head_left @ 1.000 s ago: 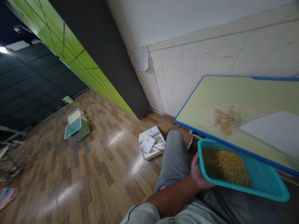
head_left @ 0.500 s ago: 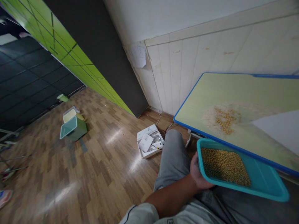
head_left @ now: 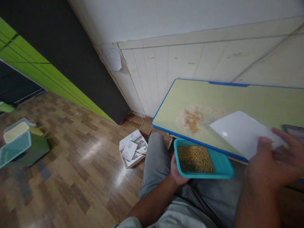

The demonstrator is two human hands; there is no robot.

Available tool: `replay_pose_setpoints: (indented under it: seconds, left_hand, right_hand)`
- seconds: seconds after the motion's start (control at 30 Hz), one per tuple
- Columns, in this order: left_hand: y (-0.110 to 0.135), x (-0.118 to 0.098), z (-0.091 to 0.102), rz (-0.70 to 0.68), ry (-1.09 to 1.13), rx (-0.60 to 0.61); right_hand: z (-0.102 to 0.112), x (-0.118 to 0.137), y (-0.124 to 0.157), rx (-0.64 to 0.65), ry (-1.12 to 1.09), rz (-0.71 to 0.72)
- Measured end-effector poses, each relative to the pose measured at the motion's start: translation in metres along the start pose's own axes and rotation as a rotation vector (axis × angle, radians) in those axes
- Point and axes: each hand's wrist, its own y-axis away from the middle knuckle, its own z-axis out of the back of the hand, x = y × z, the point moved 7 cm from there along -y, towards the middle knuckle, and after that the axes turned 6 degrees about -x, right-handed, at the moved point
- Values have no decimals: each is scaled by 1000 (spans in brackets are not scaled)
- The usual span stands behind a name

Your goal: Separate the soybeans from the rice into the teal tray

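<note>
My left hand (head_left: 178, 172) is closed on the left end of a turquoise plastic tray (head_left: 223, 166), which sits over my lap just below the table's front edge. Dried soybeans (head_left: 196, 159) are heaped in the tray's left part. At the right, my right hand (head_left: 273, 158) grips a stiff white sheet (head_left: 237, 131), thumb on top, its pointed end resting over the tabletop. Left of the sheet's tip, a small patch of loose soybeans (head_left: 193, 121) lies on the yellow-green table (head_left: 220, 95), with pale dust around it.
A dark flat object (head_left: 293, 130) lies at the table's right. On the wooden floor stand an open white box (head_left: 128, 163) with papers and cables, and a green bin (head_left: 35, 148) at far left. A panelled wall (head_left: 166, 63) backs the table.
My view has turned right, bringing my right hand into sight with the white sheet. My left hand keeps its hold on the tray. The soybeans on the table look much the same.
</note>
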Motion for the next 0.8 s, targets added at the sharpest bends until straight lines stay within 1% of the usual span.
replay_pose_setpoints:
  seconds: [0.03,0.1,0.17,0.3,0.47,0.57,0.7,0.8]
  left_hand:
    - [-1,0,-1,-7,-14,-1]
    - [-1,0,-4,-20,-34,1]
    - [1,-1,-5,-19,-41,1]
    - [3,-1,-2,11,-37,-10]
    - [-1,-2,4,15,-40,-48]
    - [-2,-5,2,-9,-28,-33]
    - [0,-10,-4,-16,-30,3]
    - [5,-13,-5,-19,-80,-43]
  right_hand:
    - [3,2,1,-22,-35,28]
    - [6,5,4,-37,-72,37]
    - [5,6,7,2,-90,14]
    - [1,7,15,142,-54,-47]
    - [-9,9,23,222,-24,-61]
    - [-17,9,27,276,-22,-95]
    - [-18,12,32,280,-25,-123]
    - [-18,12,39,329,-30,-146]
